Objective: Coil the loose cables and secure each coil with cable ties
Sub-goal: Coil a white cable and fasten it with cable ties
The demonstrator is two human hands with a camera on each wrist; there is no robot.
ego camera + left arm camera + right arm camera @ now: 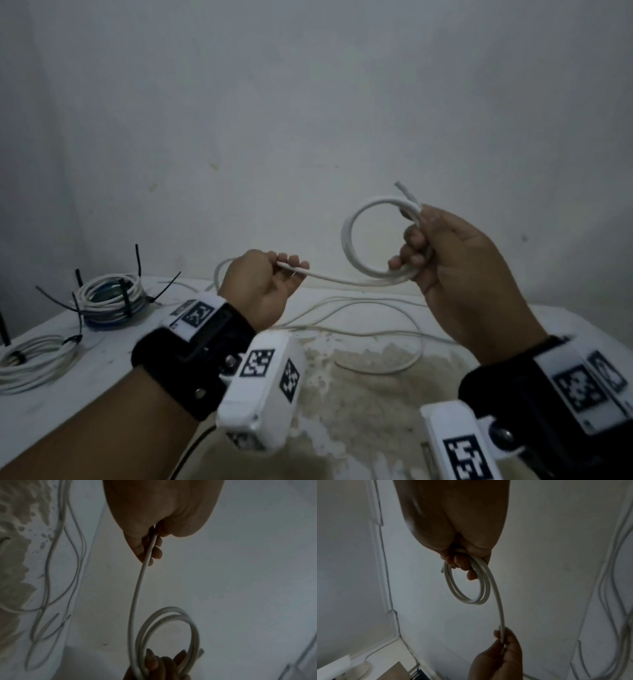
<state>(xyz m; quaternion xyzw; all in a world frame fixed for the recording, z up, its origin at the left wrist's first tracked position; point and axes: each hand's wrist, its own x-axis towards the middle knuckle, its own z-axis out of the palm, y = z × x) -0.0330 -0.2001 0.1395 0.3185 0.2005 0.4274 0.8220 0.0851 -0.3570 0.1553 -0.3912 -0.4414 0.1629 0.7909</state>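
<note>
A white cable (342, 279) runs between both hands above the table. My right hand (442, 250) grips a small coil (352, 240) of two or three loops, with the cut end (402, 190) sticking up past the fingers. In the right wrist view the coil (467, 588) hangs from my curled fingers (462, 563). My left hand (270, 277) holds the straight run of cable to the left of the coil, fingers curled round it; the left wrist view shows the cable (142, 574) leaving the fingers (156, 547) toward the coil (171, 628). The rest of the cable (376, 329) lies loose on the table.
Two finished white coils sit at the table's left: one (113, 298) bound with several black cable ties (138, 260) sticking up, another (34, 356) nearer the left edge. The white table (342, 411) has worn, stained patches. A plain wall stands close behind.
</note>
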